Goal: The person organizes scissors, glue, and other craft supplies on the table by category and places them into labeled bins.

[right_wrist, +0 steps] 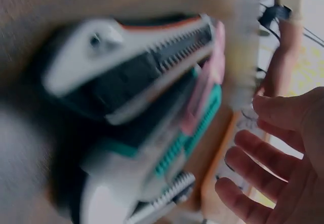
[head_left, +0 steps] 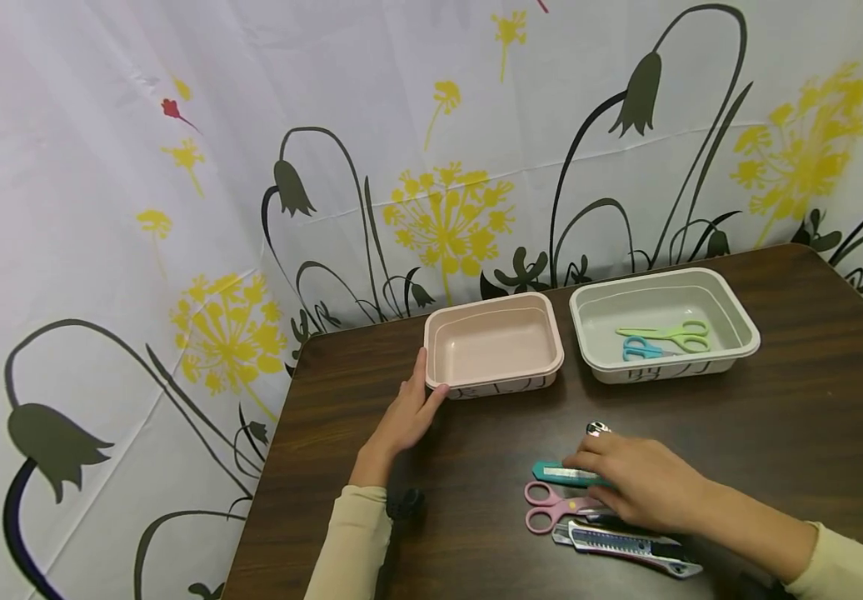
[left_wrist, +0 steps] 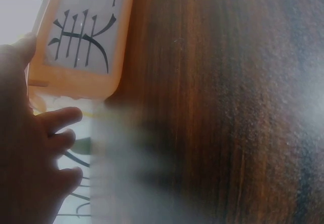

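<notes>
Left hand (head_left: 405,417) resting against pink tray (head_left: 493,343) (fingers relaxed, straight), right hand (head_left: 637,479) over teal cutter (head_left: 562,473), fingers loosely spread, beside pink scissors (head_left: 551,506).

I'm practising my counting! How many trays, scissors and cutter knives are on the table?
Trays: 2, a pink tray and a grey tray.
Scissors: 3, green scissors, blue scissors and pink scissors.
Cutter knives: 2, a teal cutter and a grey cutter.
Total: 7.

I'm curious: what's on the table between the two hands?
Nothing: in the head view, only bare dark wooden table separates the left hand from the right hand.
</notes>
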The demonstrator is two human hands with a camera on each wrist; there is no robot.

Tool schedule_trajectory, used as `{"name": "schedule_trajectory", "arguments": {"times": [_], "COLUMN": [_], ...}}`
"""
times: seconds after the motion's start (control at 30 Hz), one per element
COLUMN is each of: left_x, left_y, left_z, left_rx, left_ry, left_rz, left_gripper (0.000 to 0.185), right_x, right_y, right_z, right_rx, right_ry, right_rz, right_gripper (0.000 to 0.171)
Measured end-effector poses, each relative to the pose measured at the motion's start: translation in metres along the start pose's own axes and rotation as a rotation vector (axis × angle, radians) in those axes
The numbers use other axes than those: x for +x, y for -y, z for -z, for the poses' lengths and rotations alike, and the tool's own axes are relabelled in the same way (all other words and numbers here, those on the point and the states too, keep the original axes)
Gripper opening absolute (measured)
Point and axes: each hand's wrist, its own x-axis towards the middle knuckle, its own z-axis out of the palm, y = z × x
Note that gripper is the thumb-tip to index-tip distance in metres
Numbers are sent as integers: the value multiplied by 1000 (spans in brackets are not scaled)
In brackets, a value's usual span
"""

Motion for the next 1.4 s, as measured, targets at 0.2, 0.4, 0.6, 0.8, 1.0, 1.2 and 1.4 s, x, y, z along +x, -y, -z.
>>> {"name": "schedule_trajectory", "arguments": {"times": [0.2, 0.4, 0.6, 0.8, 1.0, 1.2, 1.4], "left_x": [-1, 0, 1, 1, 0, 0, 0], "left_y": [0, 0, 2, 2, 2, 3, 2], "left_z": [0, 0, -1, -1, -1, -2, -1], "left_rx": [2, 5, 4, -7, -3, -3, 1], "left_ry": [-4, 1, -1, 1, 10, 5, 8], "left_rz": [-4, 10, 7, 4, 9, 8, 5], "left_gripper": [79, 79, 79, 80, 80, 80, 80], "right_x": [-6, -11, -12, -12, -12, -12, -12], "right_y": [6, 12, 15, 16, 17, 18, 19], "right_z": [-19, -35, -42, -45, -48, -49, -51], "right_rx": [-1, -25, -12, -43, -100, -129, -147], "right_ry": [-46, -83, -88, -104, -99, -108, -140], "right_rz": [54, 40, 13, 22, 31, 30, 19], "right_gripper": [32, 33, 34, 30, 25, 23, 20]}}
